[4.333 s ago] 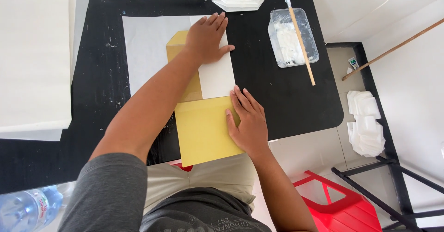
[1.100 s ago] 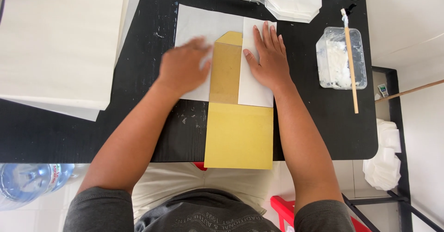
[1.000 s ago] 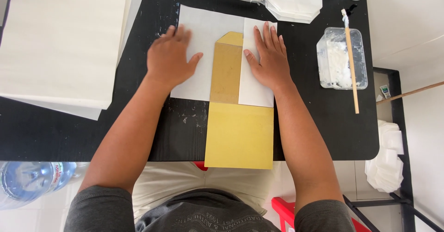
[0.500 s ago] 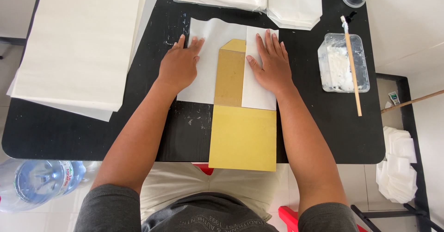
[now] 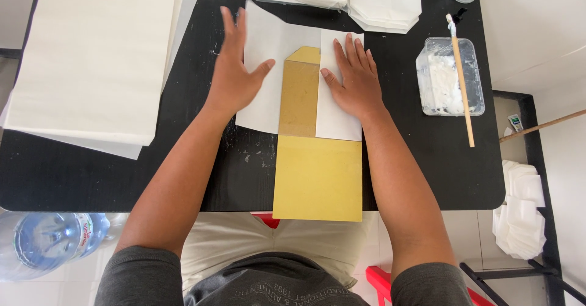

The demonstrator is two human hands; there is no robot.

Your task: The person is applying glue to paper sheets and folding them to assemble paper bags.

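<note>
Left hand (image 5: 235,74) now slid outward over the white sheet (image 5: 268,68), fingers spread flat; right hand (image 5: 357,80) flat, pinning folded flap beside yellow template (image 5: 317,175) mid-desk (image 5: 427,165).

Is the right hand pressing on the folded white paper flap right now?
Touching. The head view shows the right hand lying flat, palm down, on the folded white paper flap beside the yellow template, no gap visible.

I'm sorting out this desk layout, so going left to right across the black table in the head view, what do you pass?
Big stack of white paper sheets → left hand → yellow cardboard template → right hand → clear tub of white paste → wooden stick.
</note>
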